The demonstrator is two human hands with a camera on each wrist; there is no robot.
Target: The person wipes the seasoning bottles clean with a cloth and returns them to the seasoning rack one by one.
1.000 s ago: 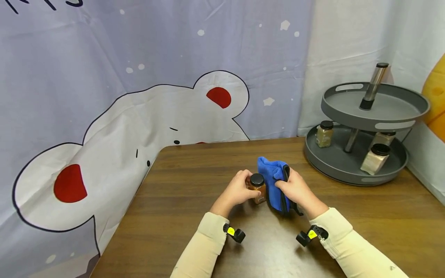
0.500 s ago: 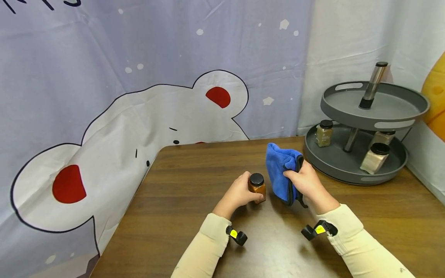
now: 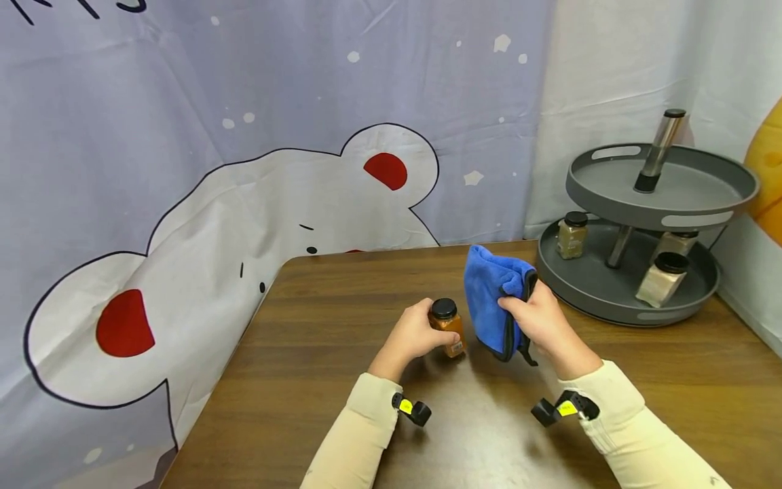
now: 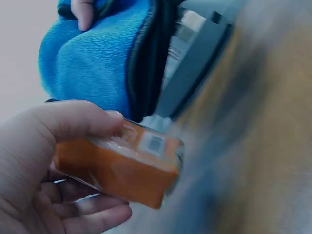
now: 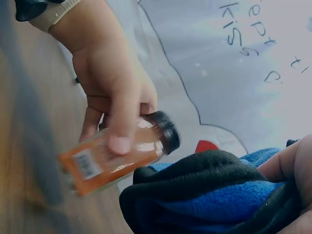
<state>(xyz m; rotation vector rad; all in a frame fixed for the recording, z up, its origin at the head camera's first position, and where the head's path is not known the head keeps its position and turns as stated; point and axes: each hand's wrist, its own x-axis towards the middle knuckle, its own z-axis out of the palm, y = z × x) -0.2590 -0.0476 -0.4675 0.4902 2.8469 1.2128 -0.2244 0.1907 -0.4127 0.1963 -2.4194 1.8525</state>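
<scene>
My left hand [image 3: 415, 334] grips a square clear spice jar [image 3: 451, 329] of orange powder by its sides, thumb across the front. A black lid tops the jar, and a small barcode label [image 4: 155, 143] shows in the left wrist view. Just to its right, my right hand [image 3: 542, 324] holds a folded blue cloth [image 3: 489, 299] with black edging, pinched between thumb and fingers. In the right wrist view the cloth's dark edge [image 5: 195, 170] overlaps the jar's lower side near the lid. The fingers behind the cloth are hidden.
A grey two-tier round tray stand [image 3: 629, 312] stands at the back right. Its lower tier bears a greenish spice jar [image 3: 571, 239], a pale jar [image 3: 660, 284] and another partly hidden jar [image 3: 676, 242]. A printed curtain [image 3: 275, 102] hangs behind the wooden table [image 3: 342, 292].
My right hand has drawn the blue cloth away from the jar, up and to the right. The jar, still in my left hand, has tilted and shifted slightly left.
</scene>
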